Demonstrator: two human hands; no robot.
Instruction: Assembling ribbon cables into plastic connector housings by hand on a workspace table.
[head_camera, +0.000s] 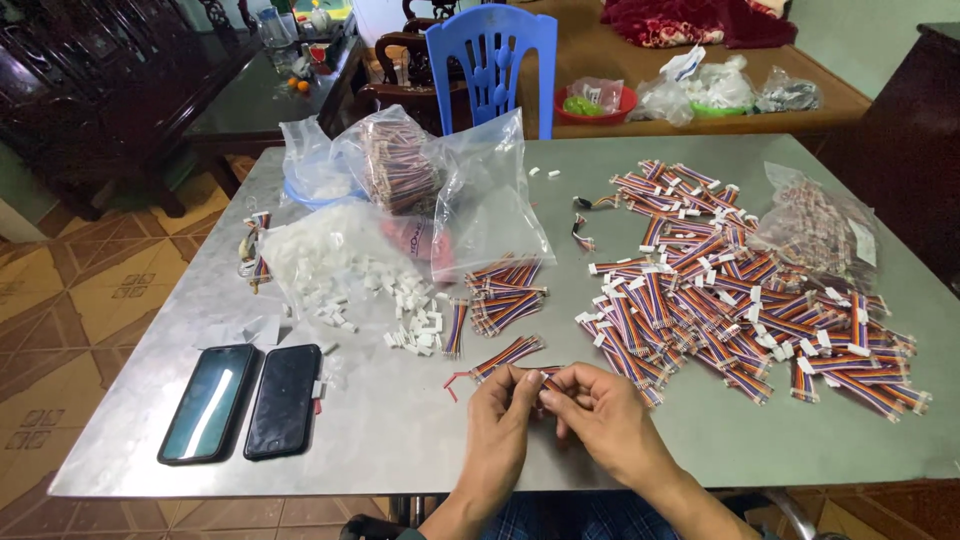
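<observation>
A wire piece (540, 376) sits between the two hands, low over the tabletop (400, 420). The left hand (500, 420) and right hand (600, 415) both pinch it with their fingertips.

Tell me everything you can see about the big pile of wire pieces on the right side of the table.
The pile of wire pieces is a loose heap of short flat ribbon cables striped red, blue, orange and yellow, most ending in small white plastic connectors. They lie criss-crossed on the grey metal table, right of centre. At its far right edge sits a clear plastic bag. Neither hand touches it.
</observation>
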